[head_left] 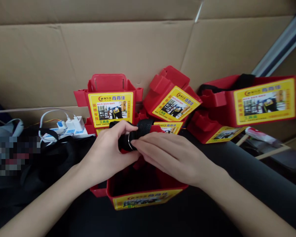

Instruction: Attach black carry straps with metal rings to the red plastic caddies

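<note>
Left hand (105,156), right hand (171,154): grip apparently around black strap (145,126) over nearest red box (148,198)

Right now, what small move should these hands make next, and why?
Perhaps the right hand should gently draw the black woven strap flatter: it arches up between the hands, while the left hand grips black material beside a curved silvery piece.

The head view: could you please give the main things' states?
Left hand, closed on black strap
Right hand, fingertips at metal ring
Black strap, curled
Nearest red box, open on top
Left rear red box, upright
Middle rear red box, tilted
Power strip, chargers plugged in
</note>
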Demonstrator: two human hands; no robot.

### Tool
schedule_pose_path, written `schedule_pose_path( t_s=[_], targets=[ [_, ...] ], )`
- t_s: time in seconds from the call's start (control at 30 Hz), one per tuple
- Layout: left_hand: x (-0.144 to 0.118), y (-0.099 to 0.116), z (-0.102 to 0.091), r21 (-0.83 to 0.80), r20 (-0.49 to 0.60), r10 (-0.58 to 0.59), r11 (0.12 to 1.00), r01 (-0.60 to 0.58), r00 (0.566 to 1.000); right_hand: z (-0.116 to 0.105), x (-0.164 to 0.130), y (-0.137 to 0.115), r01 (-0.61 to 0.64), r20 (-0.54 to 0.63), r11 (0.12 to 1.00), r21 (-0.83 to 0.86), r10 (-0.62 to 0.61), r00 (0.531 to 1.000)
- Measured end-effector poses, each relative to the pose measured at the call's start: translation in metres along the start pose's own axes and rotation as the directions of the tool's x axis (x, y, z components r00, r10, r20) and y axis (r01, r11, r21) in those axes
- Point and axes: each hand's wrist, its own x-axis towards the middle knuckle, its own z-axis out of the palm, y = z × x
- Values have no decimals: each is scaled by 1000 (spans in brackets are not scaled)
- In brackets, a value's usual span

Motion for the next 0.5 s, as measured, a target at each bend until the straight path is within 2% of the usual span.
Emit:
schedule_pose_path(
  t_s=[0.07,0.1,0.13,0.2,0.23,0.27,0.3,0.4,0.5],
  targets=[
    [0,2,2,-8,-9,-32,999,32,999,5,0,-2,-46,-46,999,15,47,998],
    [0,3,4,-11,-27,-46,999,46,999,8,-1,-3,-125,-72,991,37,128,989],
    [0,4,5,-17,-48,-58,998,57,997,10,0,-4,-229,-95,970,79,236,967],
    [-1,4,8,-29,-83,-71,997,69,994,11,0,-5,-428,-101,879,211,456,884],
    [-1,5,9,-30,-95,-74,997,71,993,11,1,-4,-489,-88,829,270,527,845],
    [-2,5,9,-23,-104,-74,997,72,992,10,2,-3,-513,-68,802,305,556,828],
    [-2,5,9,-6,-109,-74,997,74,991,8,3,-2,-501,-51,808,311,541,840],
    [-3,7,7,94,-90,-70,992,78,993,1,5,0,-323,5,930,177,328,945],
    [-2,8,5,141,-35,-47,989,51,998,0,5,-2,-199,68,980,19,198,978]
  ],
)
